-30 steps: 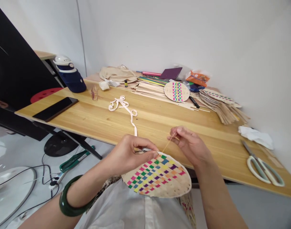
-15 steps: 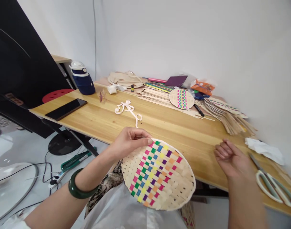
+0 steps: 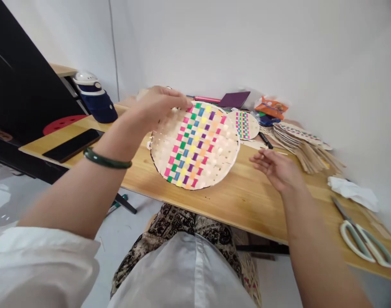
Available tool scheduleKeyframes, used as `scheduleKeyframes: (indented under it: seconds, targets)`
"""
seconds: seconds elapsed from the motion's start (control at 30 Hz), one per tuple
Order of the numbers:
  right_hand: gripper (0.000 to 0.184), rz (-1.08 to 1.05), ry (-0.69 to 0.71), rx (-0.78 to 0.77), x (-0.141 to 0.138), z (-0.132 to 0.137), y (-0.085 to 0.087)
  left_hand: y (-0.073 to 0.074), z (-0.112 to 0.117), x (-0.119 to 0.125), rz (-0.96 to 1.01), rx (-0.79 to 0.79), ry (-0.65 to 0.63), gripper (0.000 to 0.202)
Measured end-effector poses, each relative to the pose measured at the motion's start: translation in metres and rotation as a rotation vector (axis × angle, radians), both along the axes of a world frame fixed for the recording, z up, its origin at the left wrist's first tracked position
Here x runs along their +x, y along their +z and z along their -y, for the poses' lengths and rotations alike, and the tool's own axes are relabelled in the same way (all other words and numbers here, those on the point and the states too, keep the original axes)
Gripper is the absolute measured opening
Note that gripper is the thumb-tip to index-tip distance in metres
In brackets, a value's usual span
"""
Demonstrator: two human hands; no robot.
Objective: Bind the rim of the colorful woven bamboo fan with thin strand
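Note:
My left hand [image 3: 165,105], with a dark green bangle [image 3: 107,159] on its wrist, pinches the upper left rim of a round woven mat [image 3: 195,145]. The mat is pale, with diagonal rows of pink, green, blue, yellow, purple and orange squares and a white edging. It is held up over the wooden table, tilted towards me. To the mat's right, my right hand [image 3: 274,169] hovers above the table, fingers loosely bent and apart, with nothing visible in them. Behind it lies a smaller woven disc [image 3: 245,125] with a similar coloured band.
Scissors [image 3: 363,239] and a crumpled white tissue [image 3: 352,190] lie at the right. Stacked woven pieces [image 3: 301,139], a black marker [image 3: 265,140], an orange packet [image 3: 270,108] and a purple booklet [image 3: 234,99] are along the wall. A phone [image 3: 72,145] and blue jug [image 3: 97,100] stand left.
My left hand has raised the woven mat from above my lap, up and forward over the table. My right hand has moved left and forward, and its fingers have loosened.

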State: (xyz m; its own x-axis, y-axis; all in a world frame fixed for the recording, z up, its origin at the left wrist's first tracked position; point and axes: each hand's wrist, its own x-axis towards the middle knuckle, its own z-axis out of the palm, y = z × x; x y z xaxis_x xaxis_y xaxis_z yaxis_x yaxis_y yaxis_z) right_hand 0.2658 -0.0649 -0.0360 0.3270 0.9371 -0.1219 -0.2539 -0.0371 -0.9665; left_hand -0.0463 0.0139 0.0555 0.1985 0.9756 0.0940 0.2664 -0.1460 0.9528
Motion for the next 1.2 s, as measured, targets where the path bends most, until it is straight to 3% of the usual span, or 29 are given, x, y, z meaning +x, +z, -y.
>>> scheduleKeyframes:
  seconds: [0.03, 0.07, 0.13, 0.17, 0.23, 0.33, 0.47, 0.63, 0.83, 1.03, 1.2]
  targets:
    - [0.011, 0.002, 0.018, 0.001, -0.003, -0.011, 0.001, -0.002, -0.010, 0.004, 0.031, -0.095, -0.083, 0.030]
    - [0.010, 0.002, 0.032, -0.001, -0.005, -0.020, 0.000, -0.007, -0.018, 0.009, 0.036, -0.226, -0.214, 0.053]
    - [0.009, -0.001, 0.064, -0.016, -0.008, -0.035, -0.006, -0.027, -0.025, 0.025, 0.046, -0.458, -0.290, 0.027]
    - [0.009, -0.001, 0.086, -0.027, -0.008, -0.040, -0.010, -0.040, -0.026, 0.034, 0.041, -0.520, -0.320, 0.023]
    - [0.011, 0.003, 0.145, -0.047, -0.008, -0.046, -0.018, -0.067, -0.028, 0.051, 0.013, -0.504, -0.293, 0.020]
    - [0.019, 0.010, 0.243, -0.062, -0.009, -0.054, -0.027, -0.099, -0.032, 0.074, -0.022, -0.513, -0.360, 0.021]
    - [0.029, 0.011, 0.356, -0.077, -0.015, -0.065, -0.033, -0.122, -0.043, 0.090, -0.044, -0.509, -0.386, 0.026]
    - [0.029, 0.029, 0.468, -0.161, -0.021, -0.070, -0.039, -0.130, -0.048, 0.093, -0.022, -0.543, -0.451, 0.030]
    - [0.031, 0.175, 0.559, -0.312, -0.022, -0.056, -0.039, -0.123, -0.038, 0.092, 0.012, -0.587, -0.457, 0.019]
    - [0.028, 0.298, 0.691, -0.286, -0.023, -0.050, -0.037, -0.118, -0.034, 0.087, 0.025, -0.671, -0.529, 0.018]
    - [0.031, 0.295, 0.742, -0.279, -0.023, -0.048, -0.034, -0.117, -0.034, 0.086, 0.023, -0.657, -0.491, 0.025]
